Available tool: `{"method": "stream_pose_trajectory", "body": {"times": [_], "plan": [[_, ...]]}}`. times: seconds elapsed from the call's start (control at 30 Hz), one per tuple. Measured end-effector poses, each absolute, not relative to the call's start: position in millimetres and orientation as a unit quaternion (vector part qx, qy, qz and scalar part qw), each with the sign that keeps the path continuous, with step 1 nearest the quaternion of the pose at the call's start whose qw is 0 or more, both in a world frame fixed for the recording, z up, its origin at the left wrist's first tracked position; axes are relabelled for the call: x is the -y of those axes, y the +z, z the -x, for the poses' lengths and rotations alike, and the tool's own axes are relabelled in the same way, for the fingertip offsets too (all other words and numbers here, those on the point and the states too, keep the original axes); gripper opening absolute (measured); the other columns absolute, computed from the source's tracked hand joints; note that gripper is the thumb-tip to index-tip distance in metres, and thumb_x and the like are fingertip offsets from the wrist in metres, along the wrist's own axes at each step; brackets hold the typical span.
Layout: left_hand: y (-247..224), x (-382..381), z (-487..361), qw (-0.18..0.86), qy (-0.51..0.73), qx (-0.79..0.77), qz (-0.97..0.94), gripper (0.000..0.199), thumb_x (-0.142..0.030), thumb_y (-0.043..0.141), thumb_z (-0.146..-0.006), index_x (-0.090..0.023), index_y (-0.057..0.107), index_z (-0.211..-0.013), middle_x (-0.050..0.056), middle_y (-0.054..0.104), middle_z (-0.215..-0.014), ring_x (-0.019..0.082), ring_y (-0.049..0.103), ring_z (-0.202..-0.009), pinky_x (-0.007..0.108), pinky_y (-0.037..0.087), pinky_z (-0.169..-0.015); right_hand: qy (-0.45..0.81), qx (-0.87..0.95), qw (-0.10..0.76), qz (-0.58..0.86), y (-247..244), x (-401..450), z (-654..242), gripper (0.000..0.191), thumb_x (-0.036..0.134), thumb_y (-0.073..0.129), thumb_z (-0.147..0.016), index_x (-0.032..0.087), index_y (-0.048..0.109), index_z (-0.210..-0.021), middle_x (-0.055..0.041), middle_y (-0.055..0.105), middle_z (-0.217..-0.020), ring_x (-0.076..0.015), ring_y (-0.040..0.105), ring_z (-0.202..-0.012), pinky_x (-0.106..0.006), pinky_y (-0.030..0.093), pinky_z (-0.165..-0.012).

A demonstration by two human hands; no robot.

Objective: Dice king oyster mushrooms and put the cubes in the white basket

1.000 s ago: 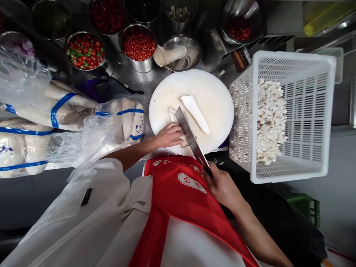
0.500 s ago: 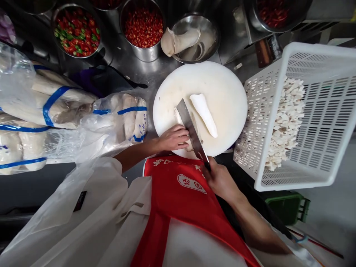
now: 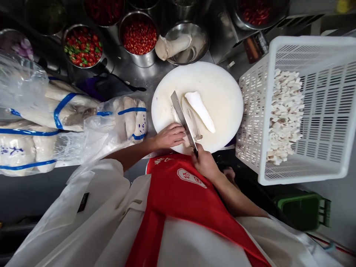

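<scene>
My right hand point(image 3: 206, 163) grips the handle of a cleaver point(image 3: 182, 115), its blade slanting up and to the left over the round white cutting board point(image 3: 228, 85). With fingers together, my left hand point(image 3: 170, 135) presses on a king oyster mushroom piece point(image 3: 187, 140) left of the blade, near the board's front edge; the fingers partly hide the piece. Just right of the blade lie thin mushroom slices point(image 3: 195, 124). Beyond them rests a larger white trimmed mushroom point(image 3: 200, 111), touched by neither hand.
A white basket point(image 3: 267, 111) at right holds chopped mushroom pieces point(image 3: 286, 115). Bagged mushrooms point(image 3: 30, 148) with blue stripes lie at left. Behind the board stand a metal bowl point(image 3: 201, 50) with a whole mushroom point(image 3: 172, 46) and pots of chopped chillies point(image 3: 139, 37). A green bin point(image 3: 300, 209) stands below the basket.
The cleaver has shifted left toward my left hand, and more of the slices shows right of its blade. My left hand stays on the mushroom piece. The view has shifted slightly.
</scene>
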State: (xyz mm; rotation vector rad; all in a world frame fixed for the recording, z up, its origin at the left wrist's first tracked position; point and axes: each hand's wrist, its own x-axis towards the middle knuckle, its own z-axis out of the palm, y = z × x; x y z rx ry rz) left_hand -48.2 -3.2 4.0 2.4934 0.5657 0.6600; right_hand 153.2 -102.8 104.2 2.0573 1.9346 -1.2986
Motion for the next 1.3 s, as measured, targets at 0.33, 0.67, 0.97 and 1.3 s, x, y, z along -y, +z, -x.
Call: {"method": "stream_pose_trajectory", "body": {"times": [0.33,0.67,0.97,1.3], "plan": [[-3.0,6.0,52.5,0.247,0.228,-0.232,-0.913,0.029,-0.041,0.06,-0.09,-0.018,0.066,-0.108,0.012,0.063,-0.111,0.026,0.054,-0.115,0.048,0.048,-0.101,-0.65,-0.407,-0.114,-0.632,99.3,97.5,-155.6,0.068,0.018,0.049,-0.08,0.021,0.034,-0.146,0.0028,0.066,-0.072,-0.0152,0.061,-0.05,-0.026,0.049,-0.048],[1.7,-1.3,53.3,0.189,0.188,-0.211,-0.94,0.035,-0.04,0.061,-0.09,-0.016,0.064,-0.115,0.014,0.062,-0.115,0.027,0.052,-0.119,0.046,0.046,-0.103,-0.623,-0.483,-0.123,-0.603,137.2,85.4,-165.2,0.062,0.016,0.048,-0.073,0.02,0.051,-0.135,0.0061,0.056,-0.052,-0.0148,0.052,-0.035,-0.023,0.038,-0.038],[58.9,-69.1,15.1,0.123,0.054,-0.171,-0.976,0.034,-0.017,0.051,-0.088,-0.021,0.067,-0.117,0.011,0.062,-0.126,0.028,0.053,-0.12,0.045,0.044,-0.1,-0.511,-0.44,-0.331,-0.66,160.8,145.2,-201.1,0.049,0.02,0.052,-0.074,0.019,0.06,-0.122,0.0033,0.063,-0.069,-0.0131,0.055,-0.053,-0.024,0.045,-0.055],[63.3,-174.9,-84.2,0.189,-0.23,-0.213,-0.931,0.029,-0.026,0.074,-0.063,-0.021,0.071,-0.092,0.005,0.07,-0.098,0.024,0.063,-0.093,0.036,0.05,-0.089,-0.531,-0.42,-0.265,-0.687,140.9,228.2,-235.3,0.045,0.028,0.051,-0.083,0.018,0.061,-0.125,0.0038,0.062,-0.065,-0.0146,0.053,-0.049,-0.026,0.044,-0.052]]}}
